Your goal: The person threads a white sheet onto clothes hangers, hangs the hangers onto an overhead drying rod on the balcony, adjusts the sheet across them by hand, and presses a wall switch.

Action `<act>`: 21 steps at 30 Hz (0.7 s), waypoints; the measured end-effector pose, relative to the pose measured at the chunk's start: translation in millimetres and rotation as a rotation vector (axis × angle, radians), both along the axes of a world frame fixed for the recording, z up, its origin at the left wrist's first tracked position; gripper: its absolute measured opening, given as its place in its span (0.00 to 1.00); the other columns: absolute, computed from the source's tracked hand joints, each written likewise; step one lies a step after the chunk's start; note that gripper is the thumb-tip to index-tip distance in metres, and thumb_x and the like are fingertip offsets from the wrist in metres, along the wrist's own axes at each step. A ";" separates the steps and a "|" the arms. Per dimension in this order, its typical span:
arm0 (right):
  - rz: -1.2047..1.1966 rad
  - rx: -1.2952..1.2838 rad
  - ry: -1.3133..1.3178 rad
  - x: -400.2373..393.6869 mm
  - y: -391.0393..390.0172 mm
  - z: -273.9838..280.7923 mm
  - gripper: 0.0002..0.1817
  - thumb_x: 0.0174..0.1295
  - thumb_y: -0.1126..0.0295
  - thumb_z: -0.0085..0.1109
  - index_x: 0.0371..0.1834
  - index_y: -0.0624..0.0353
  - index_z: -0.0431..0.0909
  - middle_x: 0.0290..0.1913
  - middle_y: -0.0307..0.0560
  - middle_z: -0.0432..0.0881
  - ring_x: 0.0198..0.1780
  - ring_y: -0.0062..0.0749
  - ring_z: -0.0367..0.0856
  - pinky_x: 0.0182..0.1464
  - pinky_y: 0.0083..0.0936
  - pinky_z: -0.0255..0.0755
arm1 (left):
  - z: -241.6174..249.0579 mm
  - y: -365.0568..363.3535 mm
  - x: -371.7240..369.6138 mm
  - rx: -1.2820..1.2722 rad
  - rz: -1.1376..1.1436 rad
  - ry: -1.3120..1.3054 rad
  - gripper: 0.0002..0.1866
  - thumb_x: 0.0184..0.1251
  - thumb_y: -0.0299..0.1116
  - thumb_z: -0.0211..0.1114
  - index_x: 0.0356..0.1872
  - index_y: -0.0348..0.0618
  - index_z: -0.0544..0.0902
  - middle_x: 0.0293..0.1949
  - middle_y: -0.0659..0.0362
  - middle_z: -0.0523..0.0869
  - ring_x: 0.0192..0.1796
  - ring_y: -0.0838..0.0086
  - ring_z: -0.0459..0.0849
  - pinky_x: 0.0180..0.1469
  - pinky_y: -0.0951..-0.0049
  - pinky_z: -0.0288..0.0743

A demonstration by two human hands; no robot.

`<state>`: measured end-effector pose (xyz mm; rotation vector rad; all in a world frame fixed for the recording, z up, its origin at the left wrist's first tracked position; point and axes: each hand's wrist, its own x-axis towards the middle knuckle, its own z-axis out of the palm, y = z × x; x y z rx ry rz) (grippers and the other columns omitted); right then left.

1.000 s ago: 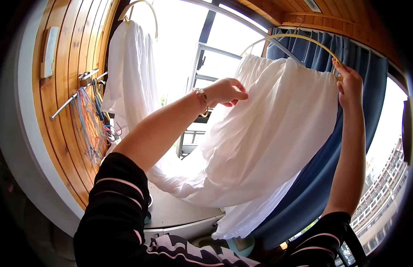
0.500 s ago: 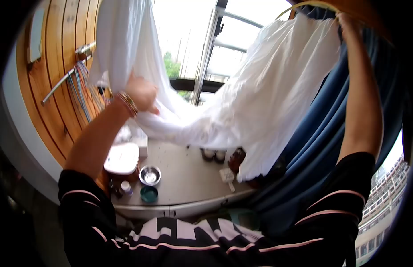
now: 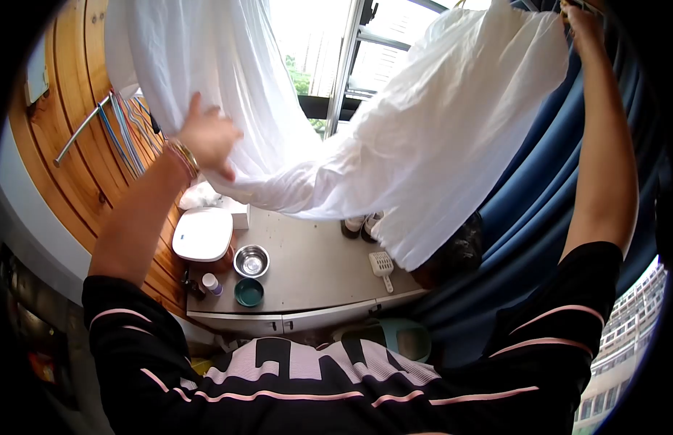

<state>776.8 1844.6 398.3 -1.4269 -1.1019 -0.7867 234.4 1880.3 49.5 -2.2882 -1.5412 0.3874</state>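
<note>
A large white cloth [image 3: 438, 123] hangs in a wide swag in front of the window, rising out of view at the upper left. My left hand [image 3: 207, 138] is raised against its left part with the fingers spread. High at the upper right, my right hand [image 3: 584, 27] is closed beside the cloth's top corner, at the top of the blue curtain [image 3: 539, 167]. What its fingers grip is too small to make out.
Below the cloth stands a grey-topped cabinet [image 3: 307, 254] with a white-lidded container [image 3: 203, 233], a metal bowl [image 3: 251, 261], a green bowl [image 3: 249, 291], a white scoop [image 3: 382, 270] and shoes [image 3: 353, 226]. Cords hang from a rod [image 3: 82, 129] on the wooden wall.
My left hand has opened, its fingers now spread against the cloth. The view has shifted, and the cloth's lower right end hangs higher. My right hand sits nearer the top edge.
</note>
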 end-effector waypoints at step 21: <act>-0.059 -0.023 -0.066 -25.8 -8.1 -76.8 0.16 0.58 0.62 0.55 0.36 0.65 0.83 0.35 0.61 0.83 0.38 0.48 0.83 0.40 0.35 0.75 | -50.6 -38.0 -27.6 -0.282 -0.304 -0.310 0.18 0.62 0.50 0.58 0.26 0.48 0.86 0.26 0.57 0.84 0.37 0.64 0.81 0.65 0.46 0.46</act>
